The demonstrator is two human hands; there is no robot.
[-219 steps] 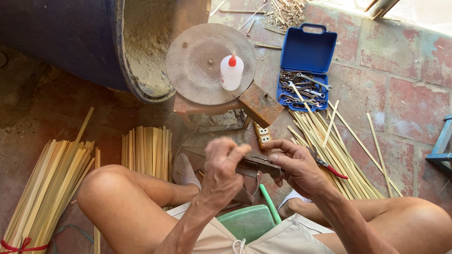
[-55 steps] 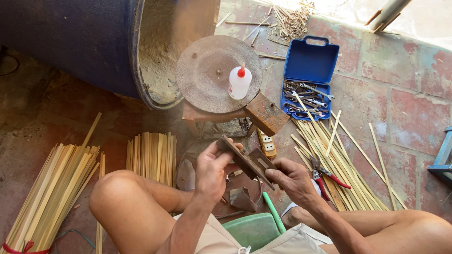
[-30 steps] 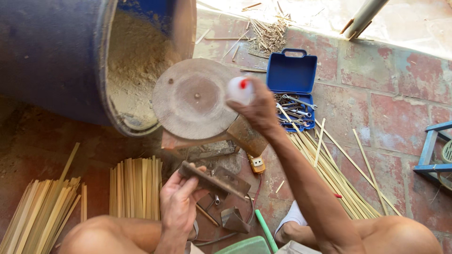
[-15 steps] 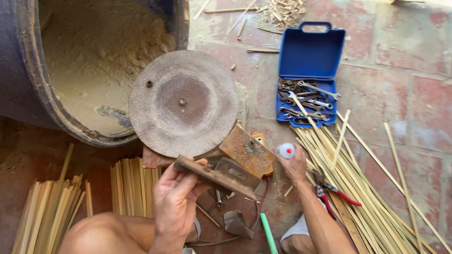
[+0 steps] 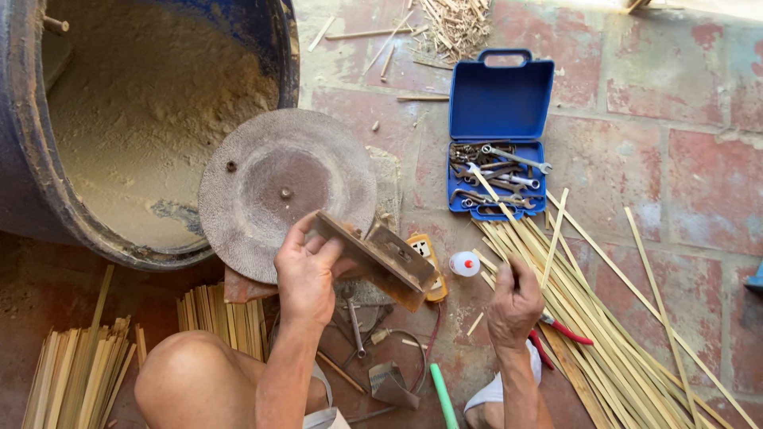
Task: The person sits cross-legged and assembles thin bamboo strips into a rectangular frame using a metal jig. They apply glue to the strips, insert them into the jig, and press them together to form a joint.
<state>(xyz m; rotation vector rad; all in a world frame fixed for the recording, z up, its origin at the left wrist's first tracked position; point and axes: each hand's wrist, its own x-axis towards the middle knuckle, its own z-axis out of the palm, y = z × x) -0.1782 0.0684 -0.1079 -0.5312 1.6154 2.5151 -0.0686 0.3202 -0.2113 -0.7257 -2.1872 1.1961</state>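
One wooden block [image 5: 373, 258], lower end hidden behind left hand [image 5: 306, 274]

Blue wrench case [image 5: 499, 103] — sawdust-filled barrel [image 5: 20, 159]

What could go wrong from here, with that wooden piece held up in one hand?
1. The left hand alone grips the wooden piece by one end, above the round disc; it might tip or drop.
2. The small glue bottle stands on the floor close to the right hand and the bamboo strips; a nudge might knock it over.
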